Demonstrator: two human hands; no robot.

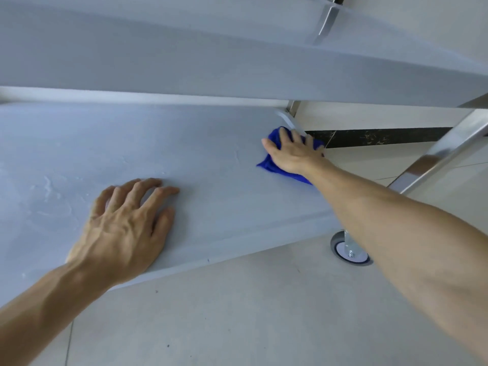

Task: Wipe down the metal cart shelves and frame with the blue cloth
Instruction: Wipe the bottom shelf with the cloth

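From the head view, you are leaning over the lower shelf (200,159) of the metal cart, which is filling the middle of the frame from 9 o'clock toward 3 o'clock. Your right hand (293,151) is reaching out to about 2 o'clock and pressing down on the blue cloth (274,165), fingers spread and lying flat over it rather than wrapping it; the cloth is sitting bunched at the shelf's far right corner, touching the raised rim. Your left hand (126,228) is resting at about 8 o'clock on the shelf's near edge, palm down, fingers loosely spread and gripping nothing. The upper shelf (237,62) is hanging across 12 o'clock. A shiny frame post (443,151) is slanting at 3 o'clock, and a caster wheel (348,249) is standing on the tiled floor (237,313) at 4 o'clock.
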